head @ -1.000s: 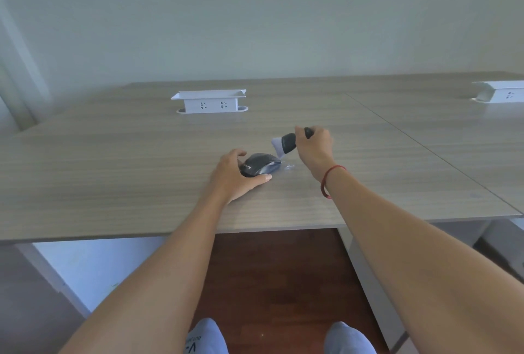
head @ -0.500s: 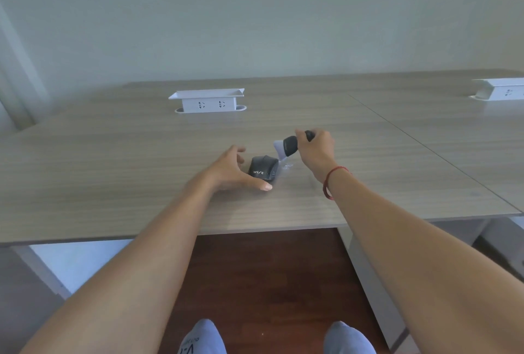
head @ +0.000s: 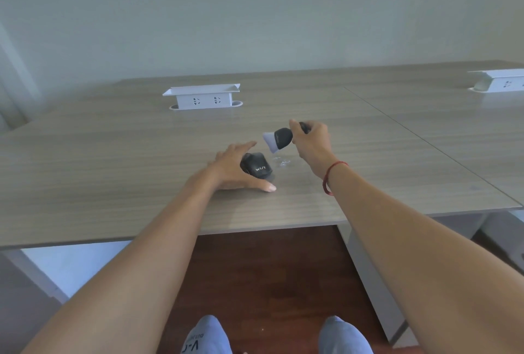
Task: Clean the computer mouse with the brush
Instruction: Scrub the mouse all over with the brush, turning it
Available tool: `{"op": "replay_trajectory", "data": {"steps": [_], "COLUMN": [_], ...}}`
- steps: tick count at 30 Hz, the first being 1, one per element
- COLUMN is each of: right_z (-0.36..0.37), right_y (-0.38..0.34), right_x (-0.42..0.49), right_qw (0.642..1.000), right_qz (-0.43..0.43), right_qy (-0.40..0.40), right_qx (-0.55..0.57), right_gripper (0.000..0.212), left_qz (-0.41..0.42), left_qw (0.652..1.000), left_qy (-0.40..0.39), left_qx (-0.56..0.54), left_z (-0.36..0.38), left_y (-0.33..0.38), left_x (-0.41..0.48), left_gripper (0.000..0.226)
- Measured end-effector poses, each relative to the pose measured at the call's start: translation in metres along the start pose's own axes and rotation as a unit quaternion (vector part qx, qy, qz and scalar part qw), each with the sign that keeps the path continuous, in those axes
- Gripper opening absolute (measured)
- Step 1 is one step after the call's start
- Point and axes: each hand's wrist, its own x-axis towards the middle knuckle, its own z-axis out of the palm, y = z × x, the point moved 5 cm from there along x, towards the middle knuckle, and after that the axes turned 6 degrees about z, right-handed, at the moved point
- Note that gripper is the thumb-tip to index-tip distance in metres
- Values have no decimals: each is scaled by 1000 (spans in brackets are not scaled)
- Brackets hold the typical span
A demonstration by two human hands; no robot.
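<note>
the computer mouse [head: 256,165] is small, black, matte, rounded, with white lettering on the end facing the person. it sits on the wood-grain desk [head: 113,155], near the front edge, about mid-desk. it looks tipped up slightly on its side, resting against the left hand [head: 236,168]; can't tell exactly how much it leans.

left hand lies flat-ish on the desk just left of the mouse, fingers spread loosely and extended past it, thumb stretched out along the desk in front of it. palm side touches the mouse but the fingers are not wrapped round it.

right hand [head: 312,142] is raised above the desk, behind and to the right of the mouse, fingers curled tight round the handle of the brush [head: 279,139]. brush has a stubby black body and a short pale bristle head, pointing left and down toward the mouse, apart from it. red cord bracelet [head: 330,178] on the right wrist.

small clear bits [head: 280,161] lie on the desk just right of the mouse, too tiny to identify. a white socket box [head: 202,97] stands further back.
</note>
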Motion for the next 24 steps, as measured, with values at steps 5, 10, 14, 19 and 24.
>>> {"op": "replay_trajectory", "data": {"steps": [5,10,14,19,24], "right_z": [12,3,5,8,-4], "right_y": [-4,2,-6,4,15], "right_x": [-15,-15,-20,-17,-13], "right_qw": [997,998,998,997,996], "right_qz": [-6,-14,-19,24,68], "right_qy": [-75,-27,-49,-50,3], "right_qx": [4,-55,-30,-57,-54], "right_gripper": [25,37,28,28,31], "left_qz": [33,26,13,11,9], "left_qw": [991,981,979,977,975], "left_qy": [60,155,183,193,199], "left_qx": [-116,-112,-92,-87,-95], "left_z": [-3,0,0,2,2], "left_y": [-10,-11,-7,-8,-8], "left_x": [-1,-14,-16,-20,-19], "left_gripper": [81,89,99,96,93]}}
